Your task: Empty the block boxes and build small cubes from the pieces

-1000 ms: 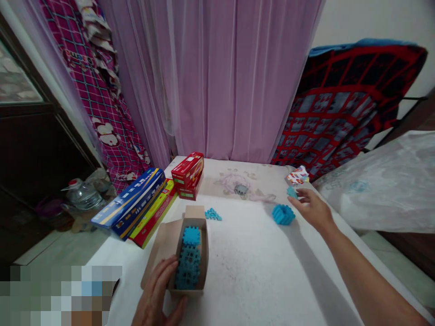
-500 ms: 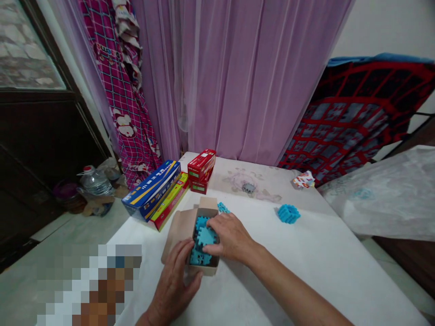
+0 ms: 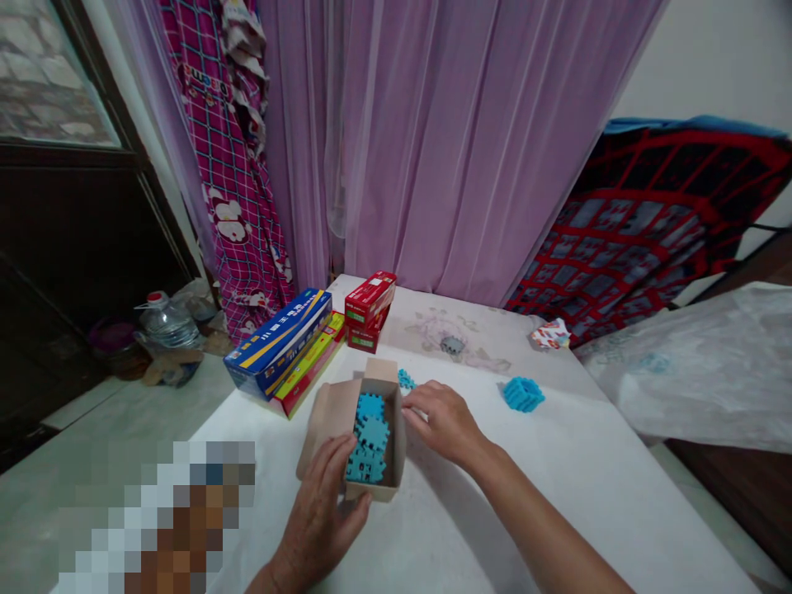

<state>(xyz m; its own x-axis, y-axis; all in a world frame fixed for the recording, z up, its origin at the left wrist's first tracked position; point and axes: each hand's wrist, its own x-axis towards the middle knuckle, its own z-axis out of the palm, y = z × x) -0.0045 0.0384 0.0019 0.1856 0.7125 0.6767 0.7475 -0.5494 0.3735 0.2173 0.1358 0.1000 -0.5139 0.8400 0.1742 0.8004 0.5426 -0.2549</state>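
Note:
An open cardboard box [image 3: 374, 493] holds several blue toothed plastic pieces [image 3: 372, 437], stacked along its left side. My left hand [image 3: 322, 503] grips the box's near left corner, fingers over the left wall and thumb at the near wall. At the box's right wall, my right hand [image 3: 442, 421] has its fingertips and thumb drawn together on the cardboard edge. A small blue piece [image 3: 406, 379] lies just behind that hand. Farther right on the white table [image 3: 495, 495] sits a blue assembled ring-shaped block [image 3: 523, 394].
Blue boxes [image 3: 281, 338] and a yellow-red box [image 3: 309, 367] lie at the left edge, with stacked red boxes [image 3: 370, 305] behind. A grey toothed piece [image 3: 452, 345] and a crumpled wrapper [image 3: 550, 334] are toward the back. A plastic bag [image 3: 699, 371] is at the right.
My right hand has left the blue pieces and moved right to the box's right wall. The pieces stay inside the box. My left hand keeps its place on the box.

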